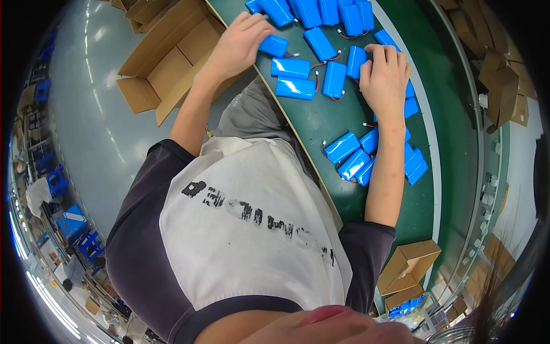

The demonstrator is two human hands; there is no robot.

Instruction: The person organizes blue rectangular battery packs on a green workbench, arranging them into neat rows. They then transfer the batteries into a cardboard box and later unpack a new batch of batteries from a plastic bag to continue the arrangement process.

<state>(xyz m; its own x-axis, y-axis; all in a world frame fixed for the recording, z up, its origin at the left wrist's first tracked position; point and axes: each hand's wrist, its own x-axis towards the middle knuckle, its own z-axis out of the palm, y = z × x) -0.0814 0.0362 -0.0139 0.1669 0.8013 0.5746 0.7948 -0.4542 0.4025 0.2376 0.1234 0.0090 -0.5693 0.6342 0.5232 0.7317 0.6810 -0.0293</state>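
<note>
While both bare forearms stretch away from the body over the dark green work surface (338,123), the left hand (240,43) lies palm down near the table's wooden edge, its wrist bent a little inward. The right hand (385,74) also lies palm down, farther along the table, with its forearm running straight back toward the grey sleeve.

The undersides of both hands are hidden, so how much of each pack sits beneath the palms cannot be told. The heap of blue packs at the top (312,10) is cut off by the picture's rim, and the thin wires on the packs are too small to follow. Several packs beside the right forearm (358,157) are partly covered by it.

The left hand's fingers are loosely curled and close together, their tips touching a flat blue shrink-wrapped battery pack (274,45) that lies at the fingertips. The right hand's fingers are bent over and held side by side, resting on another blue rectangular battery pack (356,61) at its thumb side. Between the two hands lie more such packs in a loose group (295,77), flat on the green surface. An open brown cardboard box (166,63) stands on the grey floor just left of the table, and a smaller cardboard box (408,265) sits near the right elbow.
</note>
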